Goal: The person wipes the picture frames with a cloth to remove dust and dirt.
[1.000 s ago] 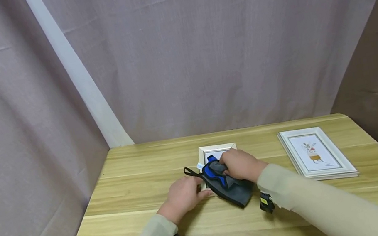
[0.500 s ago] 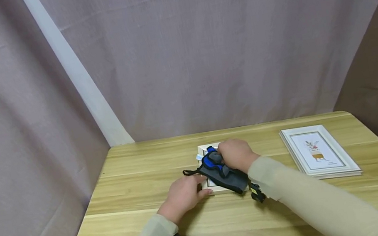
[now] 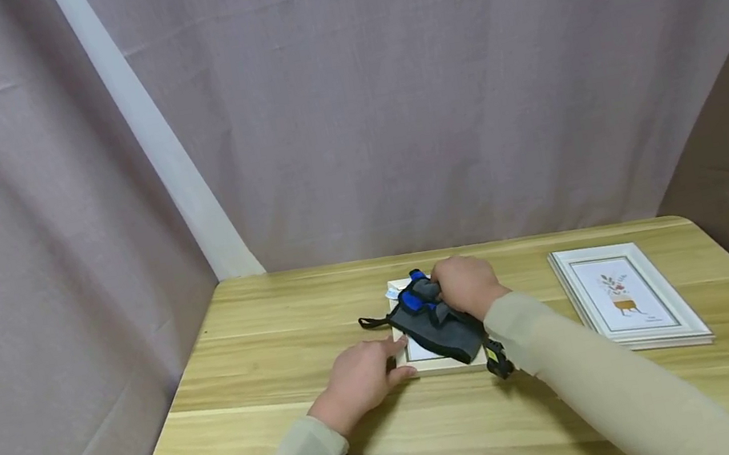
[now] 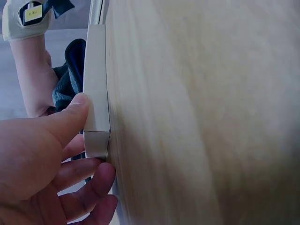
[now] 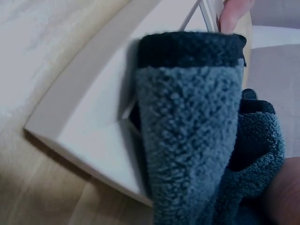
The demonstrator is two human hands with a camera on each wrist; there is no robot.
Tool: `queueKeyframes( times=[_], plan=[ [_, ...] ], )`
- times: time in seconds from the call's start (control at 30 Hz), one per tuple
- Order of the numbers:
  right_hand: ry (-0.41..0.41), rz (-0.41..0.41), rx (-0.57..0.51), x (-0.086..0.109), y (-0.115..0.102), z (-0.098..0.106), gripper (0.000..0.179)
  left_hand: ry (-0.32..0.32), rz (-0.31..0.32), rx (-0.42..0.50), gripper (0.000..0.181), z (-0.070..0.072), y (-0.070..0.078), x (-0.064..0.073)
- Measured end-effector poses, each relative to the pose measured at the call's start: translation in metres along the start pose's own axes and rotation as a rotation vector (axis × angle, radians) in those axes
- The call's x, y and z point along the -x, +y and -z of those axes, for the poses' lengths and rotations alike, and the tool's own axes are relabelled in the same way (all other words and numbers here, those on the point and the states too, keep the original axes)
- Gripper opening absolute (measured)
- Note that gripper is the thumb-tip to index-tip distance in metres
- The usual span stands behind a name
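A small cream picture frame [image 3: 448,367] lies flat on the table, mostly covered by a grey cleaning cloth [image 3: 437,332] with black edging, blue patches and a hanging loop. My left hand [image 3: 361,374] holds the frame's near left corner, thumb on the near side and fingers at the left side; the left wrist view shows the thumb against the frame's edge [image 4: 96,79]. Bunched under the fingers of my right hand [image 3: 468,284], the cloth spreads over the frame's face. In the right wrist view the fuzzy cloth [image 5: 187,126] hides much of the frame, leaving one corner [image 5: 98,122] visible.
To the right lies a stack of white picture frames [image 3: 687,296], the top one showing a plant drawing. The wooden table [image 3: 268,342] ends at a grey curtain [image 3: 388,109] behind and on the left.
My right hand has moved the cloth away from me across the frame, uncovering the frame's near rim. My left hand has kept its hold on the corner.
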State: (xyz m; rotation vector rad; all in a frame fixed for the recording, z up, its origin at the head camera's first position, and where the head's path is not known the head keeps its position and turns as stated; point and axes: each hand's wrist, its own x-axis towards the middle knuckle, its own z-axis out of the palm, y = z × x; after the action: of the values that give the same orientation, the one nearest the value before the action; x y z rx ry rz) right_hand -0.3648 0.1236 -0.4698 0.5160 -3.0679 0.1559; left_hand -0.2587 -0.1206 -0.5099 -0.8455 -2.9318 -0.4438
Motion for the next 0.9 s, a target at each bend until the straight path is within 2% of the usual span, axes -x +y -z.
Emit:
queueKeyframes(
  times=[0.2,0.4,0.67,0.9],
  plan=[
    [0.009,-0.017,-0.010,-0.002,0.004,0.001,0.011,-0.005,-0.016,-0.026,0.056,0.001,0.004,0.001],
    [-0.020,-0.053,-0.074,-0.001,0.005,0.005,0.014,-0.008,-0.052,-0.077,0.054,0.001,0.008,0.001],
    [-0.070,-0.064,-0.169,-0.003,0.009,0.003,0.005,0.041,-0.046,-0.161,0.051,-0.002,0.012,0.001],
    [-0.073,-0.020,-0.128,0.001,0.000,0.002,0.015,0.045,-0.037,-0.169,0.036,-0.003,0.006,-0.001]
  ],
)
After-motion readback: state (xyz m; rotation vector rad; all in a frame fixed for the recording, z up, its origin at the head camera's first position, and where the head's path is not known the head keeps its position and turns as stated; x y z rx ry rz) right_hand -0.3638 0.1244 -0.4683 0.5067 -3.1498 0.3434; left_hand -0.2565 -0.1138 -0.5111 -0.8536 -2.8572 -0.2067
